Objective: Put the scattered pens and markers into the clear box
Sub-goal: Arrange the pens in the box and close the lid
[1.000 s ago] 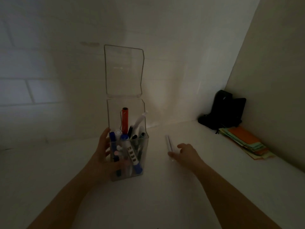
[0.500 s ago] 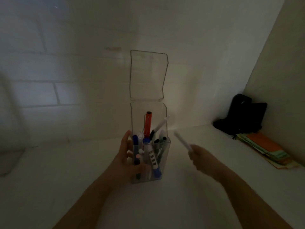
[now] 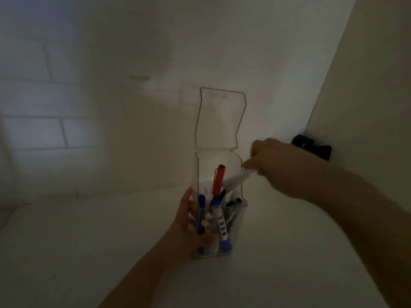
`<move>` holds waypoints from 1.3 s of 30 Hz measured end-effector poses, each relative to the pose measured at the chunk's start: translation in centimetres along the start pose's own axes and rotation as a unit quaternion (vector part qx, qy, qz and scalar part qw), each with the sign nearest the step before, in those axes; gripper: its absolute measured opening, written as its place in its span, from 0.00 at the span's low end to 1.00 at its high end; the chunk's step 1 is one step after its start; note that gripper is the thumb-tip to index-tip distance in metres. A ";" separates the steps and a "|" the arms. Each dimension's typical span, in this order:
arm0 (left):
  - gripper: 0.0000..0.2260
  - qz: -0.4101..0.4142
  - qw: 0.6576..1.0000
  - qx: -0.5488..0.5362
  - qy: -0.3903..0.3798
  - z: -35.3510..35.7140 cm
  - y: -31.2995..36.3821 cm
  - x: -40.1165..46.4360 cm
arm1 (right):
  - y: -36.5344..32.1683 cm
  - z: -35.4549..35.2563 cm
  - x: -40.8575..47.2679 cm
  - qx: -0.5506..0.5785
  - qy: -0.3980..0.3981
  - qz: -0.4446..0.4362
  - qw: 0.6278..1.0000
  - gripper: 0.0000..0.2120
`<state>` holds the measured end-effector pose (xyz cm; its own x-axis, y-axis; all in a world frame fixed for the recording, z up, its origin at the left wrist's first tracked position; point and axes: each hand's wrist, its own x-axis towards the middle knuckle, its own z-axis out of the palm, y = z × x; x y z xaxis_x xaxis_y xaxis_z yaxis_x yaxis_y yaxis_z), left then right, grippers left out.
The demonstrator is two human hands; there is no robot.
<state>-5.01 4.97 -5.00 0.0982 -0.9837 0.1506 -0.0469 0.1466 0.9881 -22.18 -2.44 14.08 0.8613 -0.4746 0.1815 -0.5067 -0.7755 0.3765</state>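
the clear box (image 3: 219, 230) stands on the desk (image 3: 89, 252), lid up, already crowded with pens. left hand (image 3: 189, 227) clasps its side to steady it; right hand (image 3: 275, 165) pinches a white pen (image 3: 235, 178), tip angled into the opening.

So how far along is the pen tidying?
Nearly done, it seems. The clear box, lid open, already holds a bunch of pens, a red pen tallest among them. The left hand steadies the box while the right hand lowers a white pen in. No loose pens show on the white surface.
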 end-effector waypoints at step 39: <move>0.54 0.006 1.000 -0.019 0.019 0.5 0.4 -0.2 | -5.6 4.7 4.2 0.325 -0.041 0.043 0.944 0.14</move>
<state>-5.60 5.19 -4.66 0.1346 -0.9773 0.1636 -0.0115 0.1635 0.9865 -15.88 -2.04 8.46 0.8241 -0.5568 0.1047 -0.5134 -0.8121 -0.2775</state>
